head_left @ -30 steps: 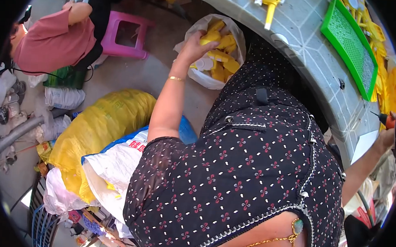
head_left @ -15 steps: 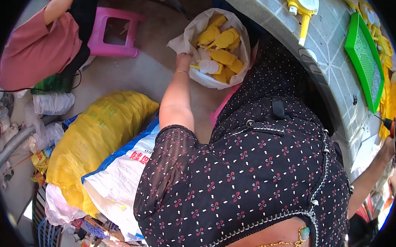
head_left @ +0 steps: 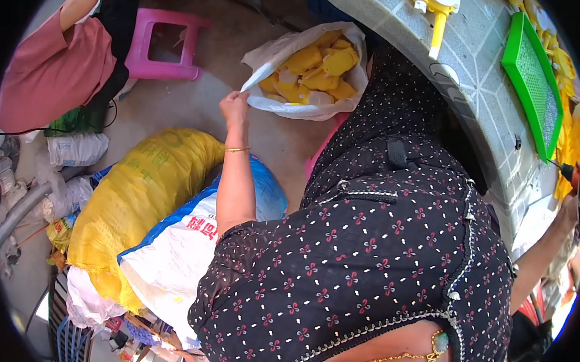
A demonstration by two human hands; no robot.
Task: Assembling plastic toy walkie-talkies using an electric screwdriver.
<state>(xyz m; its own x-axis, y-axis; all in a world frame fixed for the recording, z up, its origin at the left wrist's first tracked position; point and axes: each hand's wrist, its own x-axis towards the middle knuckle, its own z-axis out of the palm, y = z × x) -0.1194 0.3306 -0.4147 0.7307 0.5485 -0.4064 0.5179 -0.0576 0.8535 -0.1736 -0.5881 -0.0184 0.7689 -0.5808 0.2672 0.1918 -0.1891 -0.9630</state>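
Observation:
My left hand is closed on the rim of a white sack, pulling that edge out to the left. Inside the sack lie several yellow plastic parts, a few with whitish pieces on them. At the far right rim of the picture, my right hand is closed around a power screwdriver, dark with an orange-red collar and a thin metal tip. Its body is partly cut off by the picture's dark edge. The tip points toward a green tray on the grey work table.
A yellow and white plastic item rests on the grey table; more yellow parts lie beyond the tray. At left are a pink stool, a full yellow sack, a white-and-blue sack and another person's arm.
My left hand has drawn the sack's rim left and toward me, so its mouth is stretched wider. The yellow parts have shifted inside. My right hand has barely moved.

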